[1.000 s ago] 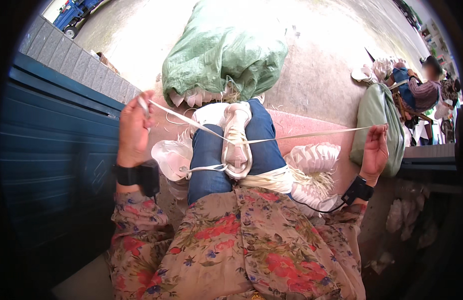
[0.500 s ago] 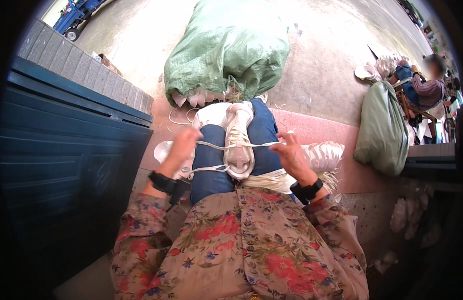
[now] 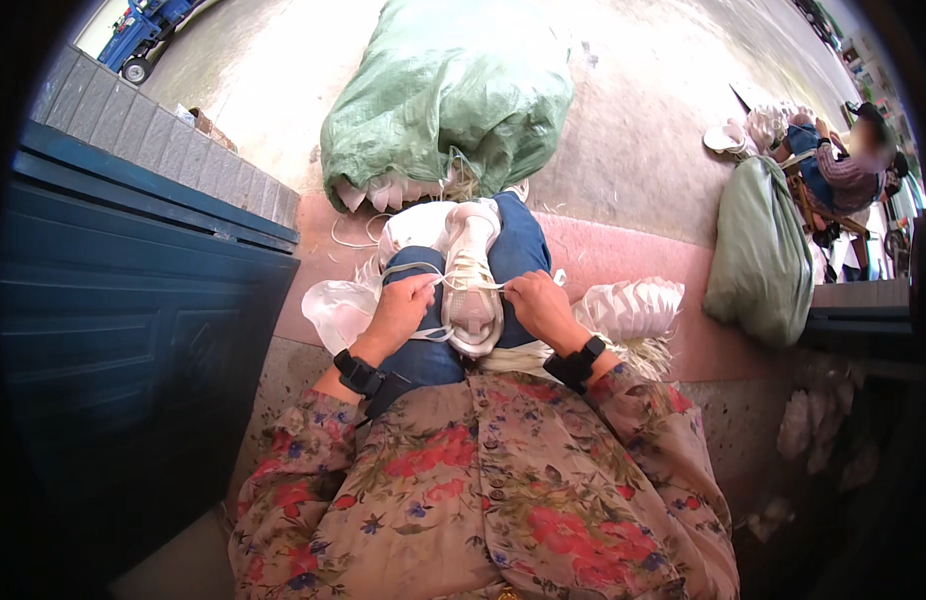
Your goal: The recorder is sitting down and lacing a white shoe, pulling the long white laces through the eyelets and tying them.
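Note:
A pale white-and-pink sneaker point(image 3: 473, 315) rests lengthwise between my thighs, its toe end toward me. My left hand point(image 3: 404, 308) pinches a white shoelace point(image 3: 490, 286) just left of the shoe. On the other side my right hand point(image 3: 540, 306) is closed on the lace too, which runs across the shoe between both hands. A loose loop of lace lies over my left thigh, below the left hand. Lacing fills the upper part of the shoe. My fingertips are partly hidden by the hands themselves.
A big green woven sack point(image 3: 448, 100) with pale shoe parts at its mouth stands ahead. White shoe parts point(image 3: 633, 308) are stacked at my right, and a white plastic bag point(image 3: 335, 312) lies left. Blue panelled doors point(image 3: 143, 340) flank me. Another person point(image 3: 848, 165) sits far right behind a green sack point(image 3: 758, 255).
Both hands have moved inward toward the shoe, from wide apart to close beside it. The lace, earlier stretched straight across, is now drawn together over the shoe.

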`<move>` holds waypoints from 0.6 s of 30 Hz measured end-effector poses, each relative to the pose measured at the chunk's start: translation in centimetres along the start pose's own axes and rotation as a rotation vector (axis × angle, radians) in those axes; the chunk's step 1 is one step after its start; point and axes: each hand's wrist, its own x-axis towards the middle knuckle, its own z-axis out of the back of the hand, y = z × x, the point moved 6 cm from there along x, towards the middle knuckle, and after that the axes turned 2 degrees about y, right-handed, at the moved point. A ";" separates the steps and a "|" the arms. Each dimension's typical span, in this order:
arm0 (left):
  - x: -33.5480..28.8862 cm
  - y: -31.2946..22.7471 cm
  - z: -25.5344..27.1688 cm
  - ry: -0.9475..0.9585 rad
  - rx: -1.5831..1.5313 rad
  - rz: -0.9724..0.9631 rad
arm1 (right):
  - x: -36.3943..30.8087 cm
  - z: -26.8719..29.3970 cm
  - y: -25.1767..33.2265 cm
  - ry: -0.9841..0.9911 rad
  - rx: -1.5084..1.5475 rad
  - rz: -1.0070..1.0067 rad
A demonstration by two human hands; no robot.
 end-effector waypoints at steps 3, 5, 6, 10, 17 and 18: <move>-1.0 -1.0 -0.1 -0.060 0.072 -0.157 | 0.8 0.1 0.3 -0.010 -0.076 0.017; -1.3 -0.5 -0.3 -0.047 0.069 -0.153 | 1.2 -0.8 0.2 0.028 -0.023 0.115; -1.4 -0.1 -0.4 -0.036 0.064 -0.148 | 1.3 -0.9 -0.1 0.031 -0.024 0.117; -1.4 1.9 -0.4 -0.068 0.041 -0.043 | 1.3 -0.9 1.1 0.104 -0.118 0.168; 0.7 2.0 -0.8 -0.234 0.228 -0.218 | 0.9 -1.2 1.8 0.018 -0.251 0.256; 0.7 1.6 -0.7 -0.249 0.242 -0.245 | 1.0 -1.1 1.6 -0.002 -0.206 0.235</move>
